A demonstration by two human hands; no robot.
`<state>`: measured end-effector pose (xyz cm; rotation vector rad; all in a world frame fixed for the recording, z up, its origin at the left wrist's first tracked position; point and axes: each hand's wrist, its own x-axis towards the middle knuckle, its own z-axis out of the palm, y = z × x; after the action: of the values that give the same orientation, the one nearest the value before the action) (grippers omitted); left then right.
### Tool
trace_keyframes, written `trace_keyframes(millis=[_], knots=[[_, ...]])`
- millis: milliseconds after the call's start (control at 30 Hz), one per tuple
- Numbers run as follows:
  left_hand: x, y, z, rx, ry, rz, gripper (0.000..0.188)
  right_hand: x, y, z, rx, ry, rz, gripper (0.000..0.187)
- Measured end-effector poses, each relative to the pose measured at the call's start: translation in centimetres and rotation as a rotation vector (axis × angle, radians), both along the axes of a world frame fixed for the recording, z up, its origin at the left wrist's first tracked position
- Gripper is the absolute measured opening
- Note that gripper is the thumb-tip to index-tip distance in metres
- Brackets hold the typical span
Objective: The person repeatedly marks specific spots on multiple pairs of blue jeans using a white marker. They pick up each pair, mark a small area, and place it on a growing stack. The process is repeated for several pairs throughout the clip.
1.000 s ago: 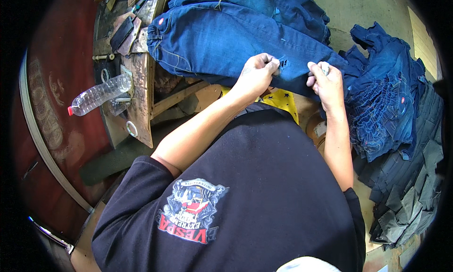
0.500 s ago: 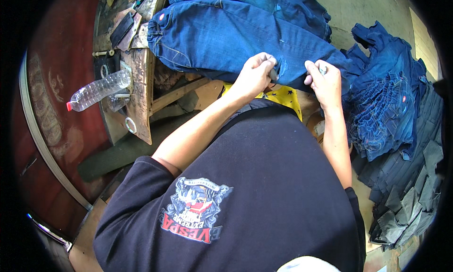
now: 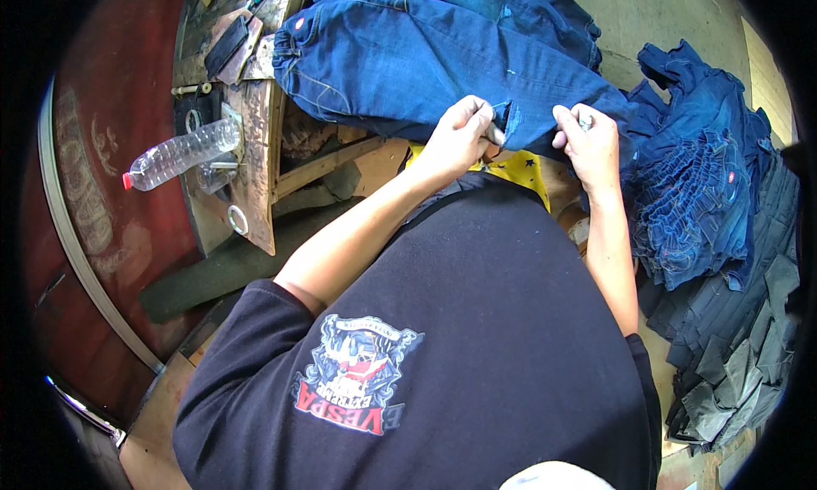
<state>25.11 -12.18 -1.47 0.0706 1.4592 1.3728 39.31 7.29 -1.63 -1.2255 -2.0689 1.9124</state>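
**Two hands pinched a fold of blue denim at the tabletop's edge**

Nearest the camera was the person's black T-shirt [image 3: 477, 337], soft knit, with a round printed emblem in red, white and blue on the chest. Both bare forearms reached up from it.

The left hand [image 3: 460, 138] was curled tight, its fingers closed on a fold of the blue jeans [image 3: 425, 60]. The right hand [image 3: 589, 143] was closed too, pinching the same edge of cloth just beside the left; a small pale object showed at its fingertips, too small to identify. A patch of yellow fabric [image 3: 523, 168] with dark star shapes lay just below the hands.

The jeans were heavy, faded denim with pale stitched seams, spread across the work surface, waistband to the left, carrying a tiny red round tag near that waistband.

To the right, a heap of more dark blue jeans [image 3: 706, 201] lay crumpled, with grey-green garments [image 3: 740, 354] stacked below it.

To the left, a worn, scarred wooden tabletop [image 3: 255, 158] held a metal ring and dark scraps. Beside it lay a clear ribbed plastic bottle [image 3: 180, 154] with a red cap, on its side.
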Motion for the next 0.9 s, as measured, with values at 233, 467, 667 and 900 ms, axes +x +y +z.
trace_keyframes(millis=[233,467,667,900], knots=[[0.4,2.1,-0.6,-0.047,0.139,-0.079,0.025,0.1,-0.1,-0.1,-0.023,0.01,-0.018,0.035],[0.5,2.4,-0.5,0.032,0.196,-0.177,0.022,0.5,-0.1,-0.3,-0.016,0.036,0.0,0.036],[0.1,2.5,-0.4,-0.041,0.164,-0.095,0.019,0.6,0.1,-0.4,-0.064,0.082,-0.013,0.035],[0.3,2.3,-0.1,-0.085,0.046,-0.025,0.022,0.8,0.2,-0.6,-0.089,0.101,0.0,0.035]])
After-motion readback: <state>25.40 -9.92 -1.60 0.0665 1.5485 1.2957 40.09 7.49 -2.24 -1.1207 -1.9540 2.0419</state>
